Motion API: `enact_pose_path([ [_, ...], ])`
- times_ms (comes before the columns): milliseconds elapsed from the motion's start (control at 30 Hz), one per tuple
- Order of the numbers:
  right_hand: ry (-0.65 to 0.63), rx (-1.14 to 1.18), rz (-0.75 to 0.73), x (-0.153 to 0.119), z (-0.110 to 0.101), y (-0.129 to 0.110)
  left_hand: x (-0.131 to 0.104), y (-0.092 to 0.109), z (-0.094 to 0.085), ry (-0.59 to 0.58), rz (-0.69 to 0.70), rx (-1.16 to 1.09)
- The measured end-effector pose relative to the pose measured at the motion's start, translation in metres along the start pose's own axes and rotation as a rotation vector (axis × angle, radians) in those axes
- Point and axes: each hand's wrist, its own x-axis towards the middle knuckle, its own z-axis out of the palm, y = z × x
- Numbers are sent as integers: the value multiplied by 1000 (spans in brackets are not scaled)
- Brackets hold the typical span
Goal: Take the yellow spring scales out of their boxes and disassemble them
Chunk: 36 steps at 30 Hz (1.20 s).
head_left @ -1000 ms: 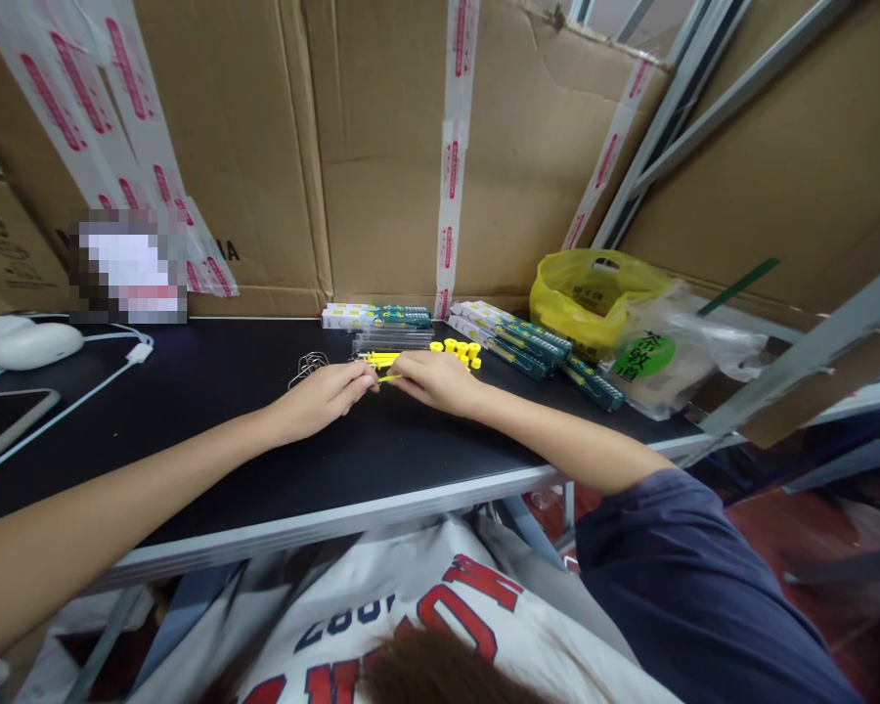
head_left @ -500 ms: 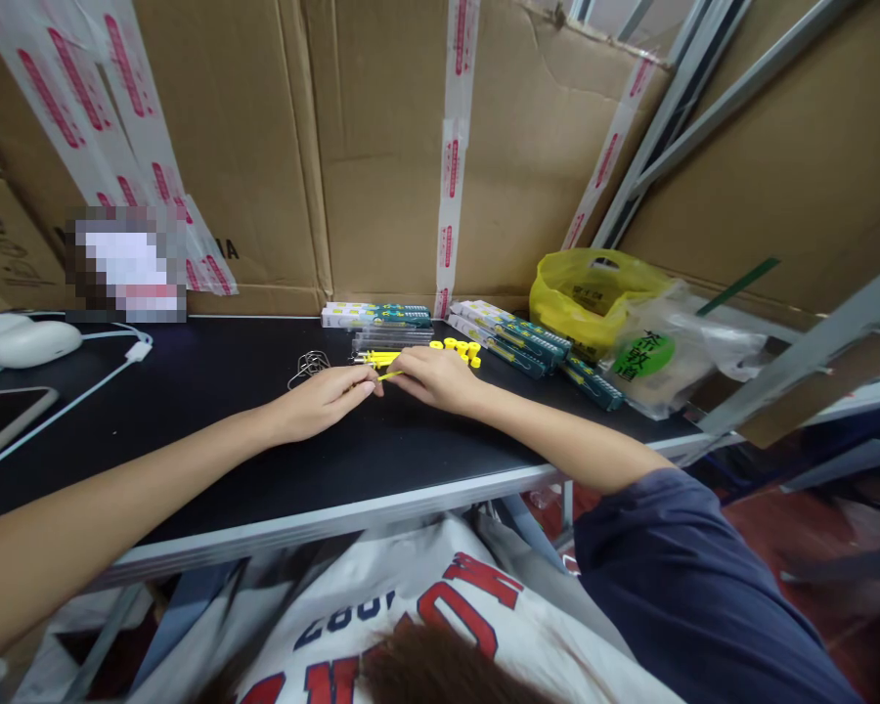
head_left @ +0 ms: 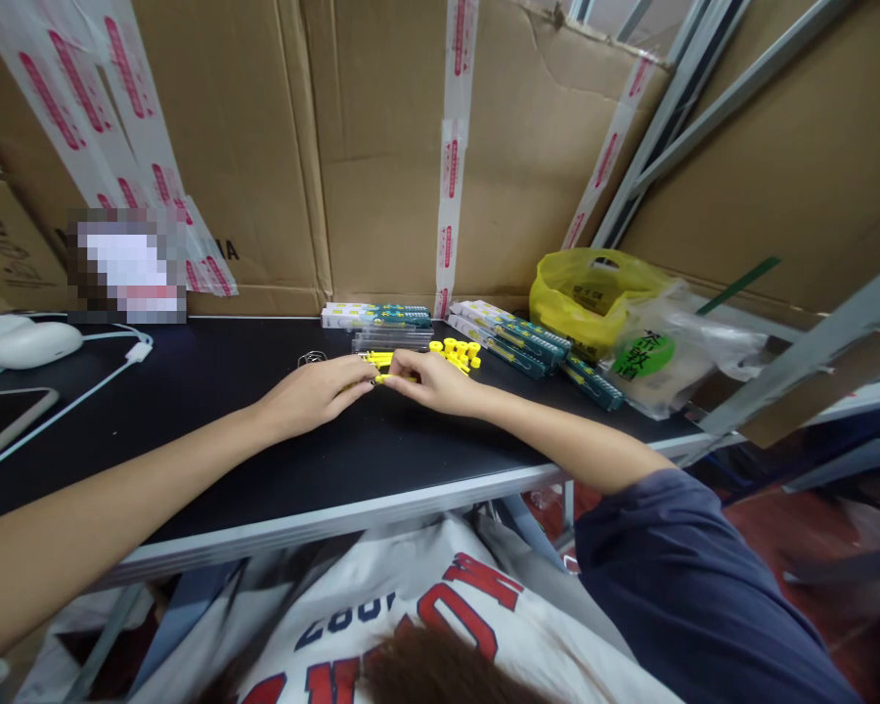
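Observation:
My left hand (head_left: 317, 388) is closed in a pinch around a thin yellow rod (head_left: 381, 378), most of which its fingers hide. On the rod's other end my right hand (head_left: 440, 382) pinches with thumb and forefinger, the fingertips of both hands nearly meeting just above the black tabletop. Just behind the hands lie more yellow rods (head_left: 386, 358), partly covered by the fingers. Several small yellow caps (head_left: 451, 346) stand beyond my right hand. Thin bent metal wires (head_left: 312, 359) lie behind my left hand, partly hidden by it.
Clear plastic tubes (head_left: 392, 338) lie behind the rods, with green-and-white boxes (head_left: 376, 316) at the cardboard wall. More boxes (head_left: 513, 337) are stacked to the right, beside a yellow bag (head_left: 591, 298) and a clear bag (head_left: 652, 357). Cables (head_left: 73, 396) and a phone-like device (head_left: 7, 420) lie left.
My right hand's fingers have shifted and now pinch the rod's end more visibly. My left hand has moved slightly left, covering more of the metal wires.

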Motion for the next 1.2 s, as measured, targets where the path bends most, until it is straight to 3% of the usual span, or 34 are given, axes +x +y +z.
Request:
enact_pose_path([
  [300, 6, -222, 25, -1, -2, -1, 2, 4, -3, 27, -51, -91],
  [567, -44, 263, 87, 2, 4, 5, -1, 4, 0, 56, 4, 193],
  [867, -363, 877, 427, 4, -5, 6, 0, 5, -2, 59, 68, 336],
  [1067, -425, 1038, 504, 4, -7, 2, -1, 8, -3, 94, 58, 304],
  [1200, -356, 1079, 462, 7, -14, 4, -1, 3, -4, 122, 26, 275],
])
